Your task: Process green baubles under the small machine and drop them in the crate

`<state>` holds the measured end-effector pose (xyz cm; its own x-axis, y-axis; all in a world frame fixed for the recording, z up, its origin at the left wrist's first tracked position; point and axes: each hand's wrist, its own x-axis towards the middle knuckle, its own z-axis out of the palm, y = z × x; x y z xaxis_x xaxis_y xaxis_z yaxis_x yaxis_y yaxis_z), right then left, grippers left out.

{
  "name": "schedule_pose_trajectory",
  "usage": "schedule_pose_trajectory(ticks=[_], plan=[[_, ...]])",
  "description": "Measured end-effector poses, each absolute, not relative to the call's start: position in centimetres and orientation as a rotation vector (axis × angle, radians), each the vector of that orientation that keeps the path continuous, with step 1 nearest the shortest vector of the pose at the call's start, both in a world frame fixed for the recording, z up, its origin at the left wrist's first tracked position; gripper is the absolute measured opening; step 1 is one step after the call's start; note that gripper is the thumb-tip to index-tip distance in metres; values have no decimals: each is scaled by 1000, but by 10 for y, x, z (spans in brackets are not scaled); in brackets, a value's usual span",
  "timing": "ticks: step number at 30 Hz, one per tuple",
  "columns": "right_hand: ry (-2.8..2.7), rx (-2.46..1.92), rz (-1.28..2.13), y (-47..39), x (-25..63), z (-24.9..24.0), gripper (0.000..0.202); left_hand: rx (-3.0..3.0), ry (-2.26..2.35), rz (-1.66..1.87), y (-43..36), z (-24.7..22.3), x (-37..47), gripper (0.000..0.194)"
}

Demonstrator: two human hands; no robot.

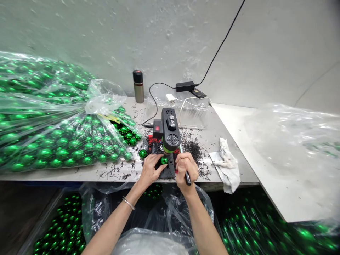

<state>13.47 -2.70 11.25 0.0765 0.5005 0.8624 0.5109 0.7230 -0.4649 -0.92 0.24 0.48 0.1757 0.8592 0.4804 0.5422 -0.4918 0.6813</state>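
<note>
At the table's front edge, my left hand (152,168) holds a shiny green ball (164,160) between thumb and fingers, on the base of a black press-like machine (171,129). The machine's head is just above the ball. My right hand (187,169) is wrapped round the machine's lever (188,178), whose black grip end sticks out below the fist. Another green ball (142,153) lies left of the base. Small black pieces (193,150) are heaped to the right of the machine, with red ones (152,141) behind it.
A big clear bag of green balls (53,141) covers the table's left side. Behind stand a flask (138,86), a power adapter (185,86) and a clear plastic tray (196,118). A white cloth (227,164) hangs over the front edge at right. More green balls (61,226) lie below.
</note>
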Motion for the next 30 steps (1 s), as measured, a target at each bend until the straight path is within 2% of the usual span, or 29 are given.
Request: schedule_pose_trajectory(ticks=[18, 25, 30], plan=[[-1477, -817, -103, -17, 133, 45, 28, 2044, 1282, 1228, 2, 4, -9, 33], [-1607, -798, -139, -16, 136, 49, 25, 2021, 1264, 1251, 3, 4, -9, 33], [-1525, -810, -75, -21, 134, 78, 30, 2026, 1285, 1251, 5, 5, -6, 32]])
